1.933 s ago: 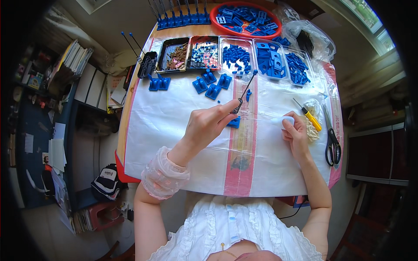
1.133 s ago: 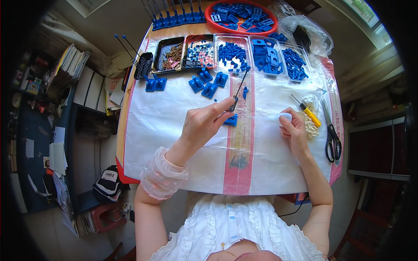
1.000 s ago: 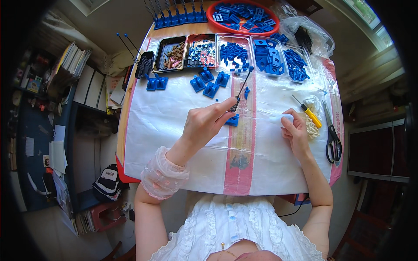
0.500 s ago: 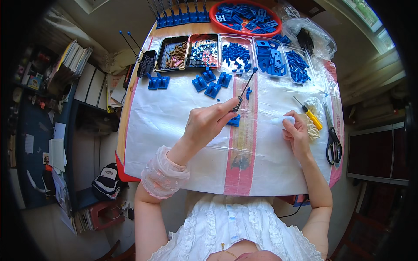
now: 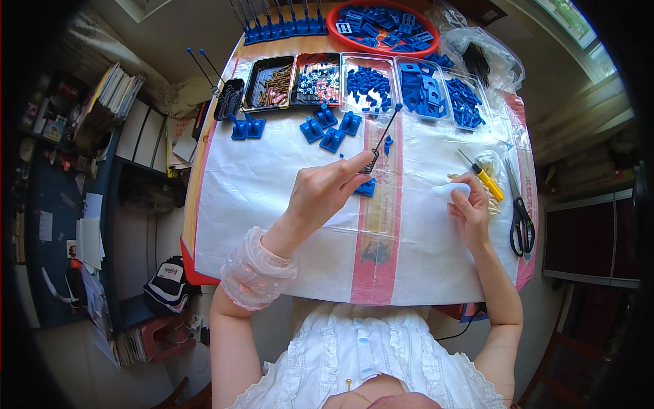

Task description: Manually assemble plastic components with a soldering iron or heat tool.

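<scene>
Between the thumb and fingers of my left hand (image 5: 327, 187) is a thin black rod with a coil spring (image 5: 371, 162) at its lower end. The rod slants up to the right and ends in a small blue tip. Just under those fingers, a blue plastic base (image 5: 366, 187) lies on the sheet, partly hidden; I cannot tell whether the spring touches it. My right hand (image 5: 470, 208) is closed round a small white squeeze bottle (image 5: 449, 191), its narrow end pointing left. A small blue part (image 5: 388, 144) lies beyond the spring.
Several blue bases (image 5: 332, 140) stand on the white sheet (image 5: 286, 146). Behind them are trays of screws (image 5: 276, 88), nuts (image 5: 319, 85) and blue parts (image 5: 371, 88), and a red basin (image 5: 436, 48). A yellow-handled screwdriver (image 5: 490, 184) and scissors (image 5: 522, 225) lie right.
My right hand has shifted slightly to the right with the white bottle. My left hand, holding the spring rod, has hardly moved.
</scene>
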### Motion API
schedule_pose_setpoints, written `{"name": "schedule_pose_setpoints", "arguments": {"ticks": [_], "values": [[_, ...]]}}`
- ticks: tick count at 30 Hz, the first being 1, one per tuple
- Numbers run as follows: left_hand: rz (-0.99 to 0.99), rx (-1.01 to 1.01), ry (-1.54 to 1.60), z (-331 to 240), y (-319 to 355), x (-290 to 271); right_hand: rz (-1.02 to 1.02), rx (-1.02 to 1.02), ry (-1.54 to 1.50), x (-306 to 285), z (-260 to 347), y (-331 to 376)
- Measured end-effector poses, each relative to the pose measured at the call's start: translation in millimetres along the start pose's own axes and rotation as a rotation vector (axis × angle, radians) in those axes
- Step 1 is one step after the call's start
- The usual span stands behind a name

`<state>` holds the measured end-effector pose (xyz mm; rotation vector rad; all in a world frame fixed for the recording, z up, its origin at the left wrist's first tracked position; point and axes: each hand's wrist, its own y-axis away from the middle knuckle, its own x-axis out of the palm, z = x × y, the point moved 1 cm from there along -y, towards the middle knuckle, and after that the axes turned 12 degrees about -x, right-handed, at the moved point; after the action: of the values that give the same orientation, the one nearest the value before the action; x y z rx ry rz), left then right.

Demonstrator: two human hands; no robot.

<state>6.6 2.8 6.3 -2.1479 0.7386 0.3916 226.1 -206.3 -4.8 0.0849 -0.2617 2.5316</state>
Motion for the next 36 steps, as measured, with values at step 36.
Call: {"name": "schedule_pose_setpoints", "arguments": {"ticks": [36], "values": [[0.005, -0.099, -0.019, -3.0, 3.5, 2.3, 0.131, -0.432, 0.557, 43.6, 11.3, 53.3]]}}
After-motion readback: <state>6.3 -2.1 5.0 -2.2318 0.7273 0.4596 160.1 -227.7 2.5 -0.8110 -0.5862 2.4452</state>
